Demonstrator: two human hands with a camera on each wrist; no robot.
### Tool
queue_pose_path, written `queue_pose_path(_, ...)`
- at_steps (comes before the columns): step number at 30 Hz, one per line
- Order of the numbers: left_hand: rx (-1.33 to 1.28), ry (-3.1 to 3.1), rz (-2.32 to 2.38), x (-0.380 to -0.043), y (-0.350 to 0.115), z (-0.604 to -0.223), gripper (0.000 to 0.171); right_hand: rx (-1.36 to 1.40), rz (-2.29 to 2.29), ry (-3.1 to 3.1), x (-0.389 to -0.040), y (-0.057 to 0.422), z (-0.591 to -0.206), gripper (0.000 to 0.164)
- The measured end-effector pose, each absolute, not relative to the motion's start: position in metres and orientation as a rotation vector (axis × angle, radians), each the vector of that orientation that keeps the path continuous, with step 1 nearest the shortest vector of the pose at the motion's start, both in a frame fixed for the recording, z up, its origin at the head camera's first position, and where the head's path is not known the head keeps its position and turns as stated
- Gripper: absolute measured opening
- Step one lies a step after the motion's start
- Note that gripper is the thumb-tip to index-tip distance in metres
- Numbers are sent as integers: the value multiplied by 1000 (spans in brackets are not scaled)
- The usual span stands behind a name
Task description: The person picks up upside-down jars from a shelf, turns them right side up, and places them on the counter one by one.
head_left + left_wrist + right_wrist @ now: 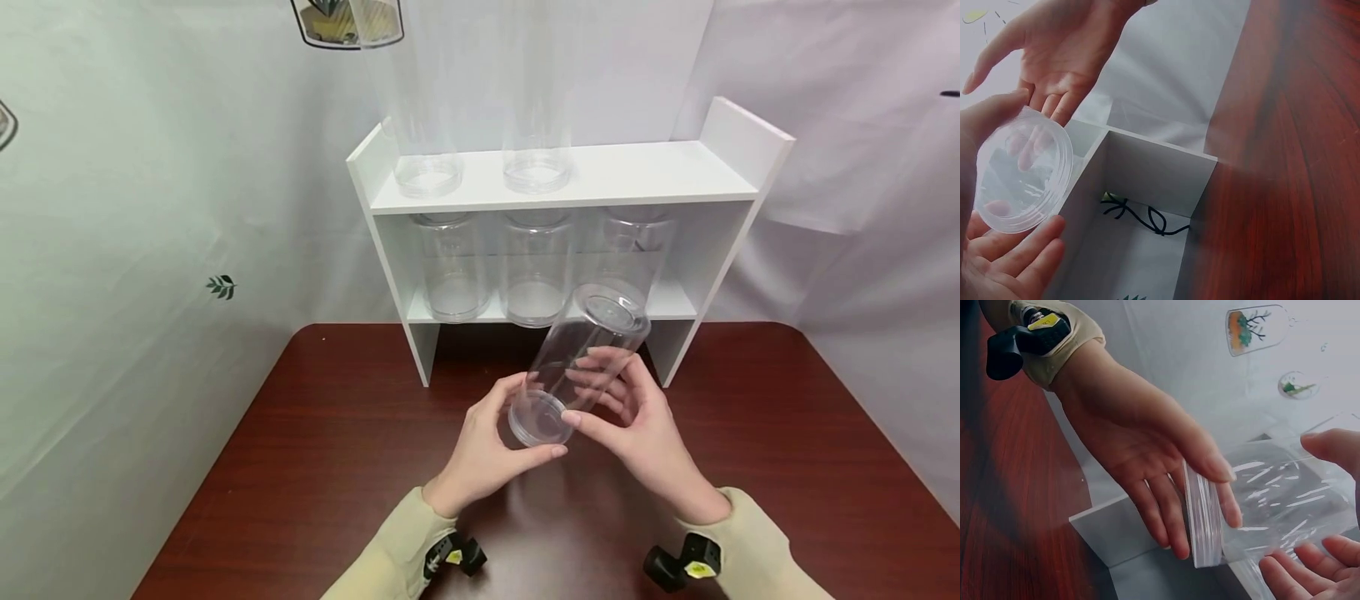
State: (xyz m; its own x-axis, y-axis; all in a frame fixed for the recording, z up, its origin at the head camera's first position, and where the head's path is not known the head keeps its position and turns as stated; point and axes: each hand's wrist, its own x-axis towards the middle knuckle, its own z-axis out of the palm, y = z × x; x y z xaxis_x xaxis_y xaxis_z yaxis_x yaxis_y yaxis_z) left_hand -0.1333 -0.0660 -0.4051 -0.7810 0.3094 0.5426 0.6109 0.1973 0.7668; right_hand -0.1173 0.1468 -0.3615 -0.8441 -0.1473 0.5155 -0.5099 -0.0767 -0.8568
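A clear plastic jar (567,358) is held tilted above the table, its closed base up and to the right, its round clear lid (538,419) down and to the left. My left hand (487,446) grips the lid end, the thumb below it and the fingers around the far side. On the body, my right hand (637,417) has its thumb near the lid and its fingers behind the see-through wall. In the left wrist view the lid (1025,172) faces the camera; in the right wrist view its ridged edge (1202,519) sits between left thumb and fingers.
Behind the hands stands a white two-tier shelf (637,171). Its upper board bears two clear jars, the right one (536,162) near the middle; three more, including a left one (453,271), stand below. A dark red-brown table (315,467) lies underneath, with pale cloth (187,150) around.
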Motion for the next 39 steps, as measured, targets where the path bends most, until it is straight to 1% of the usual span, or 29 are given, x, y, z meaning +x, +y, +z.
queue_pose_path(3, -872, -2156, -1639, -128, -66, -394, 76, 736, 2007, -1952, -118, 147, -362, 69)
queue_pose_path(6, -862, -2117, -1637, -127, -68, -390, 76, 746, 1962, -1989, -119, 151, -361, 73)
queue_pose_path(10, -838, -2091, -1630, -134, -76, -398, 81, 728, 1893, -2040, -121, 164, -360, 76)
queue_pose_path(13, -817, -2071, -1648, -138, -85, -402, 81, 688, 1869, -2048, -122, 177, -359, 75)
queue_pose_path(19, -767, -2042, -1683, -140, -98, -399, 80, 557, 1893, -1973, -125, 200, -351, 67)
queue_pose_path(26, -723, -2028, -1697, -140, -109, -395, 79, 376, 1906, -1824, -134, 223, -336, 61)
queue_pose_path(33, -735, -1948, -1711, -142, -125, -387, 77, 141, 1880, -1681, -155, 245, -323, 58)
queue_pose_path(39, -732, -1867, -1760, -141, -136, -380, 77, 29, 1812, -1677, -176, 260, -318, 58)
